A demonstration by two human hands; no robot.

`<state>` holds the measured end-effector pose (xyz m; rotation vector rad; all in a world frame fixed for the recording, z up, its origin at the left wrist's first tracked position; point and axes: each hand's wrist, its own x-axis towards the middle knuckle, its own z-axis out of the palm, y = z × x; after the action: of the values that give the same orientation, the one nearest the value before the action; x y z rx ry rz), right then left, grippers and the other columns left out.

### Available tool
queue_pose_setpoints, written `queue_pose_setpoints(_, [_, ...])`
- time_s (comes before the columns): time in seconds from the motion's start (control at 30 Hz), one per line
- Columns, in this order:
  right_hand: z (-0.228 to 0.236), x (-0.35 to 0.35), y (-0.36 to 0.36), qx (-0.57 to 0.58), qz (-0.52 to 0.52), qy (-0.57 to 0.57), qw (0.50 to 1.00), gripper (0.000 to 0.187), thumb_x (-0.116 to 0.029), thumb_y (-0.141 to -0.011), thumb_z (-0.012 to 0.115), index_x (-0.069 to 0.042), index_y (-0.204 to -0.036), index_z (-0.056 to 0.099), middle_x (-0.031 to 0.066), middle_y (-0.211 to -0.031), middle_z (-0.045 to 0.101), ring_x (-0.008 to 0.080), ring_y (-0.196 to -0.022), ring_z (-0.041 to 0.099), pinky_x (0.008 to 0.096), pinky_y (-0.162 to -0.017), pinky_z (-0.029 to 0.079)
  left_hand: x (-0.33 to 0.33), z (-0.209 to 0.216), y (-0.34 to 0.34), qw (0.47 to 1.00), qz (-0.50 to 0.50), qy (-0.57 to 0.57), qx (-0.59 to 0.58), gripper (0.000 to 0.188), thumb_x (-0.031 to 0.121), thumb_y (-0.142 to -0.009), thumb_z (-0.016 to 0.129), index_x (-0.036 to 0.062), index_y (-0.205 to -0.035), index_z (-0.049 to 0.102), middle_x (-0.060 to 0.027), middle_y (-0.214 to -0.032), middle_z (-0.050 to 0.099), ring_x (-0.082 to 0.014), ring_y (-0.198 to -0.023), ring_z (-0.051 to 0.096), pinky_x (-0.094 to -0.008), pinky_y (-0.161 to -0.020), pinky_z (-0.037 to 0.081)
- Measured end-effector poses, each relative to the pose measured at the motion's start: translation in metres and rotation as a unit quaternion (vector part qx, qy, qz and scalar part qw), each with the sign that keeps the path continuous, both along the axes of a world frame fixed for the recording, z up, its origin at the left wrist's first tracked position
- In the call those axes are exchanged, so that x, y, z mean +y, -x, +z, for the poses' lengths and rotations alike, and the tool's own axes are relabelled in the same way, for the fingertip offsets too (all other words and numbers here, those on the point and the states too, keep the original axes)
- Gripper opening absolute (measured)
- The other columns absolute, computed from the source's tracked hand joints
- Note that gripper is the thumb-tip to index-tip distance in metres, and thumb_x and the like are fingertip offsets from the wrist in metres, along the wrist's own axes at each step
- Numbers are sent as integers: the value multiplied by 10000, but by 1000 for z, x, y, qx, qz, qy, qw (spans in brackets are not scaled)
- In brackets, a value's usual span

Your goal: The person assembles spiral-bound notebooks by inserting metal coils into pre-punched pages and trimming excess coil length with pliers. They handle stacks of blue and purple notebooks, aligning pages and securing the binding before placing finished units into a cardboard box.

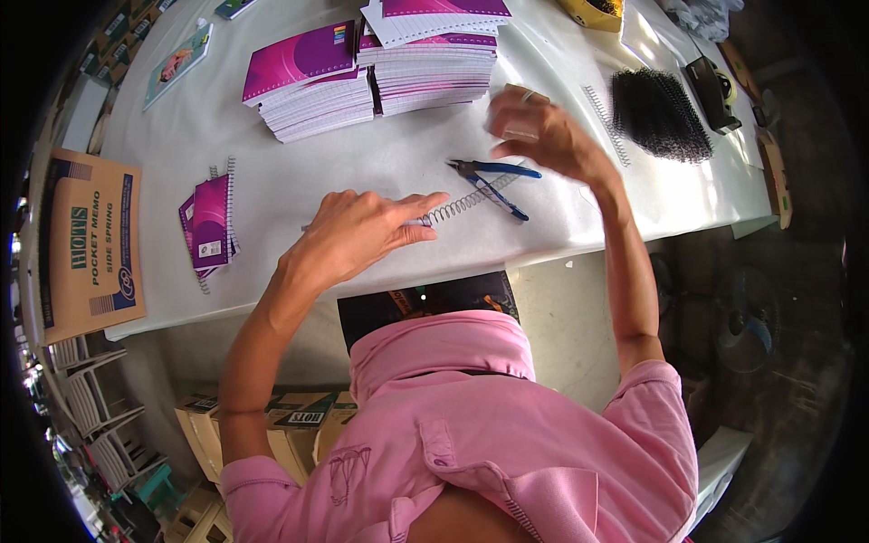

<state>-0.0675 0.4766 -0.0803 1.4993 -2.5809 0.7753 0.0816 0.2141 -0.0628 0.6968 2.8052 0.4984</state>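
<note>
Over the table's near side, my left hand (358, 226) is closed on a silver wire coil (455, 208), with its index finger and thumb around the near part. A pale edge shows between those fingers; most of what lies under the palm is hidden. From the fingertips the coil slants up to the right, passing beneath cutting pliers (495, 169) with blue handles. My right hand (540, 136) is raised just beyond the pliers, near the purple notepad stacks (434, 77). Its fingers are bent and smeared by motion, so whether they hold anything is unclear.
Coil-bound purple notepads (212, 222) lie at left, beside a brown carton (95, 244). A heap of black coils (661, 116), a loose silver coil (605, 122) and a tape dispenser (712, 95) are at right. A yellow container (593, 14) stands at the back.
</note>
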Motion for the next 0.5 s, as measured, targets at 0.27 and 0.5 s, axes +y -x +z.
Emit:
queue_pose_setpoints(0.27, [32, 2, 16, -314, 40, 27, 948, 452, -366, -833, 739, -93, -1189, 681, 87, -1204, 652, 265, -953, 657, 365, -873, 530, -22, -6, -1, 985, 84, 44, 145, 551, 443, -857, 623, 214, -1354, 552, -66, -901, 731, -341, -712, 679, -451, -639, 545])
queue_pose_setpoints(0.5, [20, -42, -18, -474, 143, -23, 869, 522, -434, -880, 672, -11, -1188, 673, 150, -1227, 639, 279, -1132, 571, 379, -1001, 418, -25, 17, 5, 996, 57, 67, -21, 587, 481, -867, 613, 105, -1315, 570, -135, -743, 687, -363, -694, 657, -449, -631, 520])
